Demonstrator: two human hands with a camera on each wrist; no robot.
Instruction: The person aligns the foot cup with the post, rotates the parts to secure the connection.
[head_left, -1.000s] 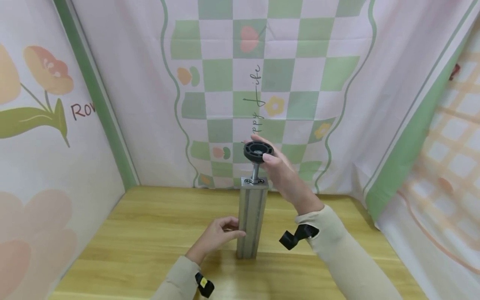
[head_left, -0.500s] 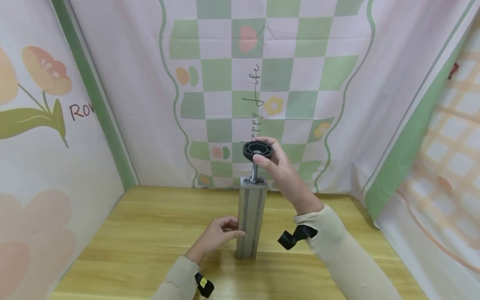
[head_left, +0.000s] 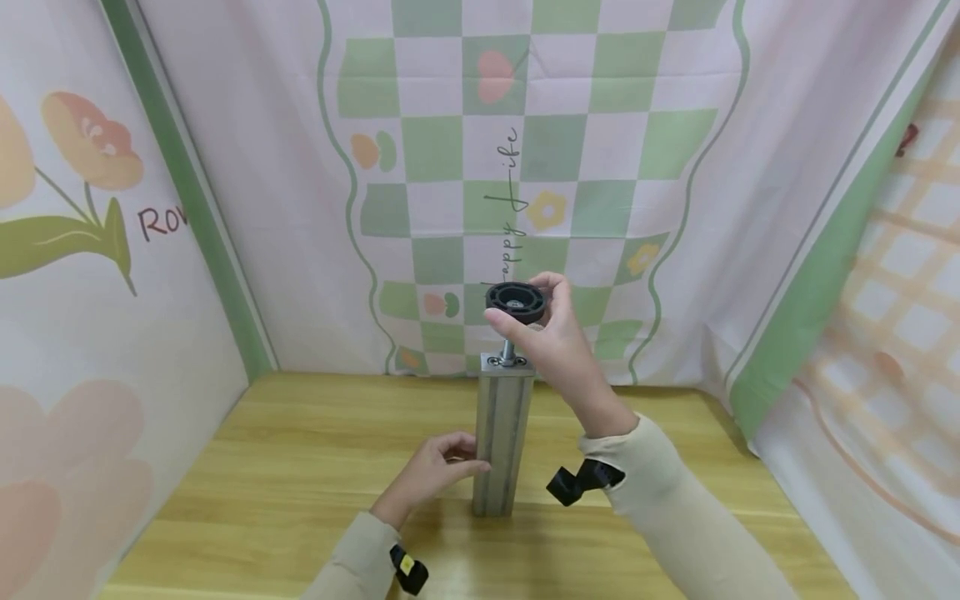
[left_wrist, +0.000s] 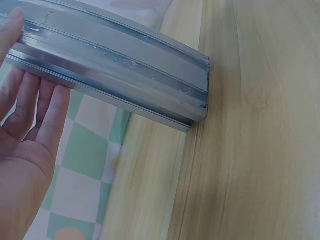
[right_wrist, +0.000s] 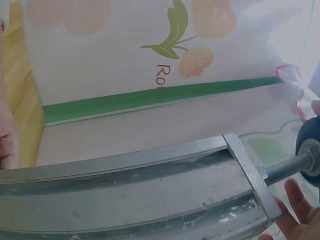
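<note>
An aluminium extrusion profile (head_left: 504,442) stands upright on the wooden table, its slotted sides showing close up in the left wrist view. From its top end plate rises a threaded rod (head_left: 508,352) carrying a round black levelling foot (head_left: 516,301), with the cupped side facing up. My left hand (head_left: 431,475) holds the profile low down, thumb on the near face and fingers behind it. My right hand (head_left: 564,354) grips the levelling foot by its rim, thumb at the front left and fingers at the back right. In the right wrist view, a nut sits under the foot (right_wrist: 308,150).
The wood-grain table (head_left: 315,467) ends at a checked curtain (head_left: 435,150) behind the profile. Printed cloth walls stand left (head_left: 75,333) and right (head_left: 892,333). Small black wrist cameras sit on the left sleeve (head_left: 408,571) and right sleeve (head_left: 583,482).
My right thumb has swept leftward along the foot's front rim, while the fingers have come round to the right at the back. The left hand and profile hold still.
</note>
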